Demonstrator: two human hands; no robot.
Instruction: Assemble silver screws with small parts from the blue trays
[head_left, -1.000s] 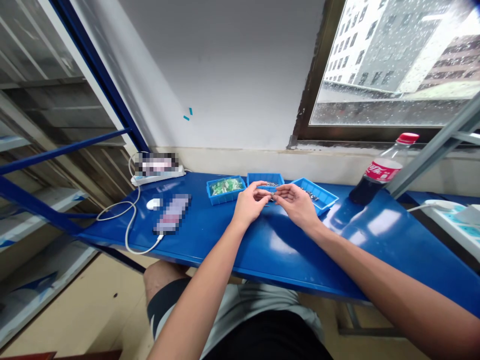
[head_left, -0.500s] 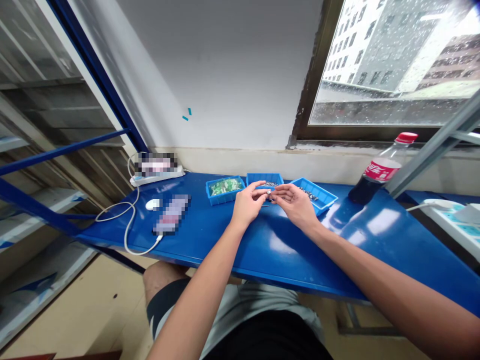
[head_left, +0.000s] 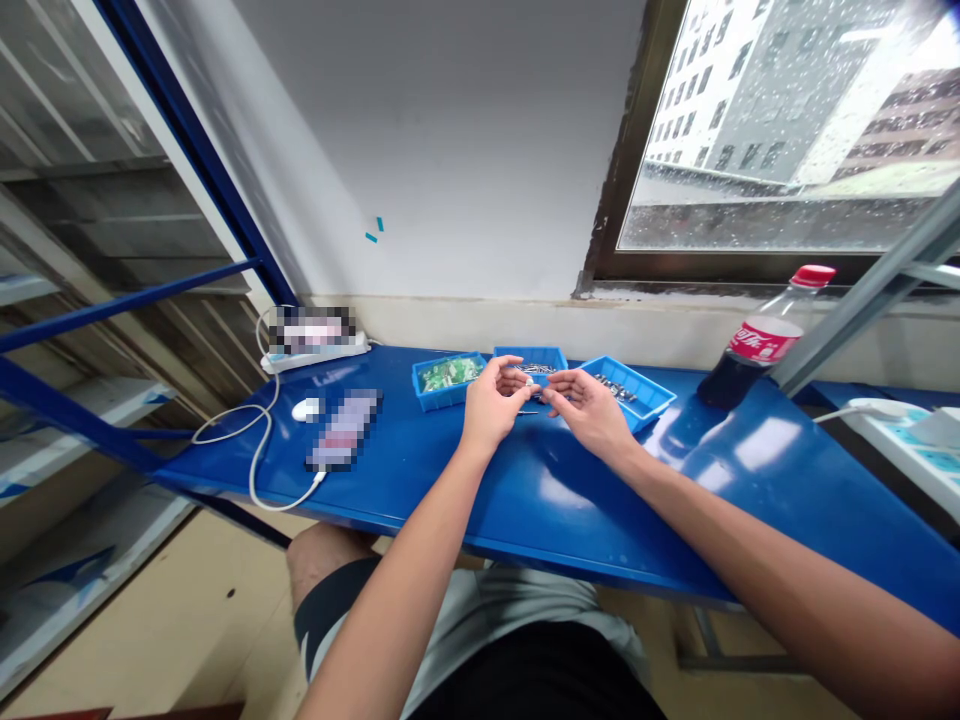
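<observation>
My left hand [head_left: 491, 402] is closed in a pinch above the blue table, its fingertips on a tiny pale part [head_left: 530, 382] whose kind I cannot make out. Opposite it, my right hand [head_left: 592, 410] is curled too, thumb and forefinger meeting the same spot. Whatever the right fingers grip is too small to name. Just under the fingertips, a thin dark object [head_left: 529, 413] lies on the tabletop. Behind the hands stand three blue bins: a left bin [head_left: 439, 404] of green-and-white pieces, a middle bin [head_left: 529, 353] and a right bin [head_left: 654, 402] of small metallic pieces.
On the blue table [head_left: 465, 500], a cola bottle [head_left: 761, 340] stands at the right near a grey metal post [head_left: 862, 290]. To the left lie a blurred phone [head_left: 345, 430] on a white cable [head_left: 259, 465], a white round object [head_left: 304, 410] and a power strip [head_left: 319, 354].
My left hand has shifted slightly left, and the pale part between the fingertips has moved a little with it. The right hand stays almost in place.
</observation>
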